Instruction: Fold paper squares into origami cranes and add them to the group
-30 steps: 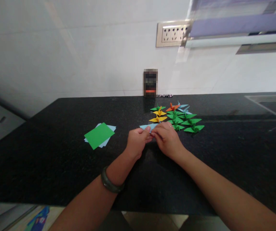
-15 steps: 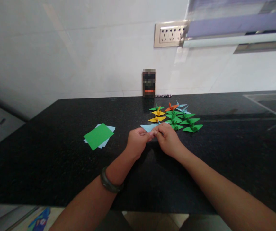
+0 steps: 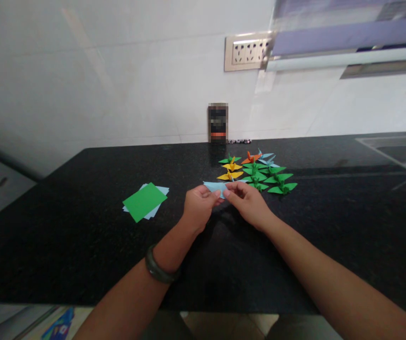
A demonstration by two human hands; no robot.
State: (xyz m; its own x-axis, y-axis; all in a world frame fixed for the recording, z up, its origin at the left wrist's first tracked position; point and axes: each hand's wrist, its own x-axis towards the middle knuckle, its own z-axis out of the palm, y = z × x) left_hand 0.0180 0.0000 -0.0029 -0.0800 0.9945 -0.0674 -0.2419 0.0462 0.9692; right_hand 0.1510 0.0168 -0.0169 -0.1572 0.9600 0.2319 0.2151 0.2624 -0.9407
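A piece of light blue folded origami paper (image 3: 217, 188) is pinched between my two hands, low over the dark countertop. My left hand (image 3: 200, 206) grips its left part, thumb on top and fingers beneath. At its right end, my right hand (image 3: 248, 202) pinches it between thumb and fingertips. Just beyond my hands stand several paper cranes: green cranes (image 3: 282, 188), yellow cranes (image 3: 229, 175), an orange crane (image 3: 250, 157) and light blue cranes (image 3: 271, 162). My right hand partly hides the nearest ones. Finer folds of the held paper are too small to make out.
A stack of paper with a green sheet (image 3: 145, 202) on top of light blue ones lies to the left on the black countertop (image 3: 82, 236). A blurred-out dark box (image 3: 218, 123) stands against the wall by a small beaded strand (image 3: 241, 141). A sink (image 3: 401, 148) is at far right.
The folded light blue paper has turned in my hands, and its pointed left side now looks shorter and broader. My thumbs have shifted onto its near face. The cranes and paper stack stay put.
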